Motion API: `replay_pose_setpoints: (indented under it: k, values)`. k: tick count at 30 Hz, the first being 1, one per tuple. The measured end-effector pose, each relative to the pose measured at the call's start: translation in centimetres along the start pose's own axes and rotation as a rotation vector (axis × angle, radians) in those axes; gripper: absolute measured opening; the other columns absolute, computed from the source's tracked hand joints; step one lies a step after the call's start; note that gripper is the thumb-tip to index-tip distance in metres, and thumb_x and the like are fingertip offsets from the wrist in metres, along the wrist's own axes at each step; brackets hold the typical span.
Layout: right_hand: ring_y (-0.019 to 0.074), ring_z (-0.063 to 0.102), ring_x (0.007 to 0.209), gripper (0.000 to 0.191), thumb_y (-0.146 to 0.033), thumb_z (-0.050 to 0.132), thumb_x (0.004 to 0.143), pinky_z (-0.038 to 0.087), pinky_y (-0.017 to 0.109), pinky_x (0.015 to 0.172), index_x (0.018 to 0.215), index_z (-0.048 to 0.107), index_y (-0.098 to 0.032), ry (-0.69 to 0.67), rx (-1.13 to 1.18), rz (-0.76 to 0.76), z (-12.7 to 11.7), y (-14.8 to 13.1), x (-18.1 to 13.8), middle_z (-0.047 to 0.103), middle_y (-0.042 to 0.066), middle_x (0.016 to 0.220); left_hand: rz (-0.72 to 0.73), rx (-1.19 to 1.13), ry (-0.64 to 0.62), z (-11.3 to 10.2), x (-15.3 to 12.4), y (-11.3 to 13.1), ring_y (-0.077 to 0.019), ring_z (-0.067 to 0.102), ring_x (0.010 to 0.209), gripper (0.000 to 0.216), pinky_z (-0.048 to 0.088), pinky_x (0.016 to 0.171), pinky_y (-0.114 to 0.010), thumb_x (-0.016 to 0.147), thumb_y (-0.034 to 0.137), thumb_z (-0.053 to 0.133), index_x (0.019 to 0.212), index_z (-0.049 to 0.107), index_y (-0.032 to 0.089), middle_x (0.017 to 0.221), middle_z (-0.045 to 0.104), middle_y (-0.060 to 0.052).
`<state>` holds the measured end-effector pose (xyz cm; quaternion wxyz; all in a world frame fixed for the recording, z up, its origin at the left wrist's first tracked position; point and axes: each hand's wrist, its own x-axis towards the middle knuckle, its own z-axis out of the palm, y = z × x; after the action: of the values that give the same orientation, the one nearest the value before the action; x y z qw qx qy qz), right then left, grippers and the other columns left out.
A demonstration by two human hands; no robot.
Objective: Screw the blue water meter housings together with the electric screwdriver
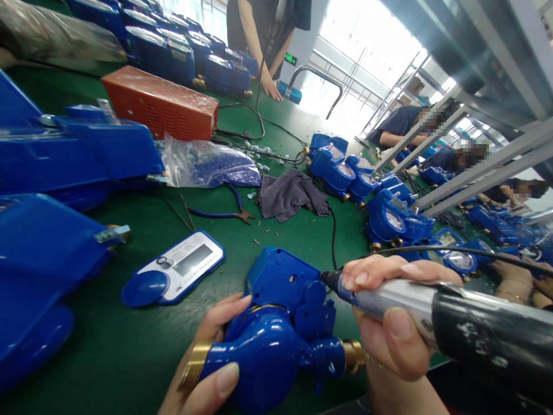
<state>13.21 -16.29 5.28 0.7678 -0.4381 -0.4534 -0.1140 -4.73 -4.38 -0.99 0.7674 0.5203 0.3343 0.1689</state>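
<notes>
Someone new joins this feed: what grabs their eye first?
Probably the glossy blue housing held in the left hand at bottom centre, with the black-and-silver tool in the right hand pointing at its upper right edge. Next, the orange-red box on the green table at upper left.

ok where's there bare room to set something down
Green tabletop between the large blue housings at left and the left hand, nearer than the white-faced panel. Smaller patch: between the grey cloth and the blue meters at right, crossed by a black cable. Crowded: beside the orange box, with plastic bag and scraps.
</notes>
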Motion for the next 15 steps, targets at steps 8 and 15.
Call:
replay_pose_setpoints:
  k: [8,15]
  values:
    - [0.0197,0.06,0.068,0.039,-0.023,0.058,0.08,0.051,0.041,0.057,0.116,0.043,-0.017,0.009,-0.058,-0.013,0.3,-0.6,-0.4,0.061,0.003,0.08,-0.009,-0.011,0.011,0.2,-0.2,0.1,-0.0351,0.043,0.126,0.062,0.055,0.086,-0.034,0.061,0.062,0.069,0.116,0.057,0.034,0.137,0.047,0.002]
    - [0.0206,0.059,0.071,0.038,-0.021,0.058,0.082,0.051,0.044,0.063,0.116,0.042,-0.015,0.042,-0.104,-0.005,1.0,-1.9,-0.7,0.06,0.004,0.083,-0.002,0.018,0.036,0.5,-0.3,0.6,-0.0314,0.046,0.124,0.062,0.053,0.087,-0.029,0.059,0.064,0.07,0.113,0.06,0.034,0.135,0.049,0.002]
